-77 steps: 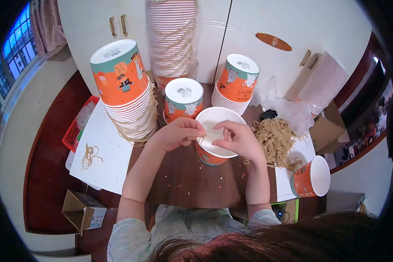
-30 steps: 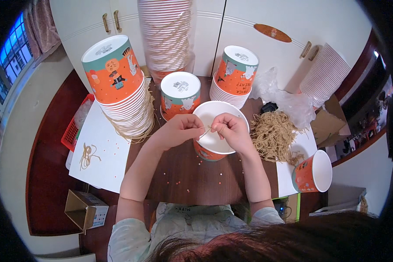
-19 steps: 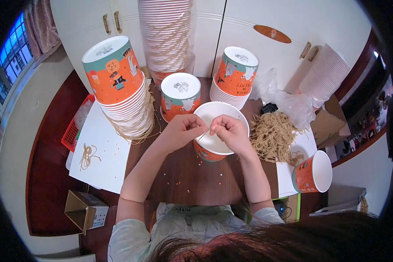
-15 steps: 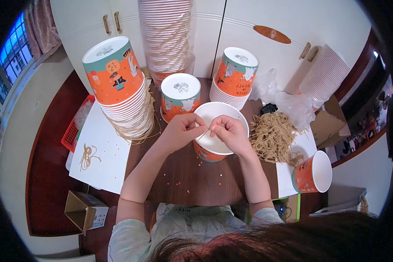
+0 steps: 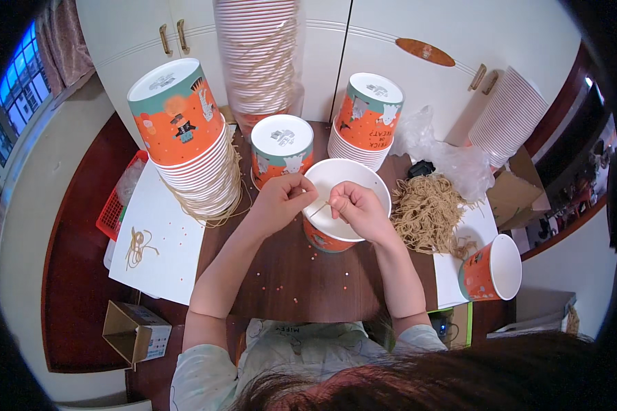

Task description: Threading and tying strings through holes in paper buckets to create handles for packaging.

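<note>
Pinching a thin cord over the white-lined orange bucket, both hands.

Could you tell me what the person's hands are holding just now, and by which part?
Both the left hand and the right hand pinch a thin tan string by its ends, stretched over the open orange-and-white paper bucket.

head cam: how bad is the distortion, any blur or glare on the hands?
Head view: strong fisheye, cabinet doors bow and the corners go black; left hand, right hand and the cup at centre are sharp under even indoor light; blue daylight at the window; hair at the bottom is soft.
</note>
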Tool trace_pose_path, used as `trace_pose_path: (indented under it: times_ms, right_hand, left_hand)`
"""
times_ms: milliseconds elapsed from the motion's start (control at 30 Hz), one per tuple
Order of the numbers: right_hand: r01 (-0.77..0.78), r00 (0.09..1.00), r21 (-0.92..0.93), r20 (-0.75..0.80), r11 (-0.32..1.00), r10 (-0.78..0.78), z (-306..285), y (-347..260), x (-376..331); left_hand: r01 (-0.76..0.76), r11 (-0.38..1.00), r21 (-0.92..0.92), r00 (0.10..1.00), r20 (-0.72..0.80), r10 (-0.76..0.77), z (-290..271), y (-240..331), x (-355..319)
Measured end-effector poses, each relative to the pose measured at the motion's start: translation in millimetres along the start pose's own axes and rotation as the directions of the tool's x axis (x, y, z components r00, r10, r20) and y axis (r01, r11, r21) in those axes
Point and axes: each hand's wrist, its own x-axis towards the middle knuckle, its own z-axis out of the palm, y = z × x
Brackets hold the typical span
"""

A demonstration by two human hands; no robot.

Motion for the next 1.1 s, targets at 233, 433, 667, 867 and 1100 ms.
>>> trace_pose_path:
  times_ms: [233,433,667,867,1100]
  right_hand:
    - [-0.072,0.992,0.043,0.108,0.996,0.067,0,-3,-2]
    - [0.035,0.996,-0.082,0.087,0.996,-0.028,4,-11,-9]
    - [0.317,0.930,-0.581,0.347,0.749,-0.124,34,-59,-47]
    - [0.553,0.767,-0.610,0.638,0.567,-0.062,82,-41,-75]
    - [0.603,0.755,-0.684,0.655,0.409,-0.018,112,9,-92]
  left_hand:
    - [-0.026,0.998,-0.052,0.999,0.035,0.027,1,-10,3]
    - [-0.077,0.993,-0.090,0.994,0.073,0.084,0,-3,5]
    - [-0.170,0.970,0.175,0.975,0.173,0.140,-19,0,-15]
    - [0.121,0.988,-0.096,0.989,-0.072,-0.129,-3,-27,-70]
    - [0.353,0.863,-0.362,0.927,0.006,-0.376,13,-50,-122]
